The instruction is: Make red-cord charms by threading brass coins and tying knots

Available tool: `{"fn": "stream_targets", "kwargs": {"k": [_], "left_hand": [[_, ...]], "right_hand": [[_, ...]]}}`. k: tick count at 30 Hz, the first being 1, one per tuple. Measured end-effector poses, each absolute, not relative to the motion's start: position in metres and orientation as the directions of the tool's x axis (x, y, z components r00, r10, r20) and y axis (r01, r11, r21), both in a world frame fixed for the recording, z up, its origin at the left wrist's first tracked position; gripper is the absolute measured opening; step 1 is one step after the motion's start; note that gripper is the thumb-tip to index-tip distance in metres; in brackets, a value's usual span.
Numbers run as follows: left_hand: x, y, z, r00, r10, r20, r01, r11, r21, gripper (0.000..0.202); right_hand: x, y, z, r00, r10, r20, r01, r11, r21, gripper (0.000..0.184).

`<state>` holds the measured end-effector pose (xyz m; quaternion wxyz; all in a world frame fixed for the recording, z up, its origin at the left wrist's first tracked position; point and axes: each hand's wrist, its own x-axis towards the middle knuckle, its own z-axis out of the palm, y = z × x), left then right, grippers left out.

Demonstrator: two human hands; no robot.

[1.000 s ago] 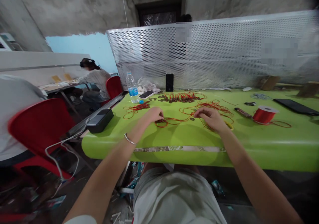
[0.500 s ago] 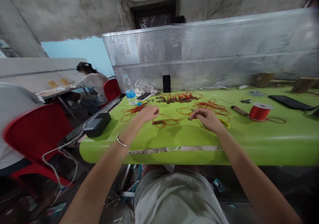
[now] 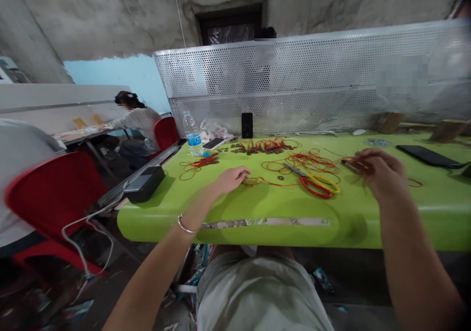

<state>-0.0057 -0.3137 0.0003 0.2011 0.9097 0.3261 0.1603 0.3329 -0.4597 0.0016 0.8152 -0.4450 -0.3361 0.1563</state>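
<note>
My left hand (image 3: 234,179) rests low over the green table with its fingers curled around a red cord (image 3: 253,181) that runs out to the right. Whatever else lies under those fingers is hidden. My right hand (image 3: 382,173) is farther right, fingers bent and closed together, and what they hold cannot be made out. Beside its fingertips shows the dark end of a pen-like stick (image 3: 345,162). Between the hands lie one loose coin-like disc (image 3: 280,178), scissors (image 3: 319,185) with red and yellow handles, and a tangle of red cord (image 3: 312,160).
Corded brown discs (image 3: 265,147) lie at the back, near a standing phone (image 3: 247,125) and a water bottle (image 3: 193,137). A black box (image 3: 144,184) sits at the left edge, a dark flat case (image 3: 427,155) at right. Perforated metal panel (image 3: 324,85) stands behind.
My right hand has left the loose disc and moved right, over the red spool, uncovering the scissors. My left hand has shifted slightly right and down, covering the discs beneath it.
</note>
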Motion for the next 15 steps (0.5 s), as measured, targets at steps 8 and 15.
{"fn": "stream_targets", "kwargs": {"k": [8,15], "left_hand": [[-0.026,-0.324,-0.011,0.754,0.62,0.218,0.511,-0.762,0.399,0.029],[-0.04,-0.328,-0.012,0.758,0.614,0.221,0.554,-0.785,0.278,0.031]], "right_hand": [[0.374,-0.494,0.005,0.862,0.364,0.354,0.188,0.418,-0.889,0.014],[0.395,-0.499,-0.013,0.835,0.369,0.409,0.393,0.12,-0.912,0.015]]}}
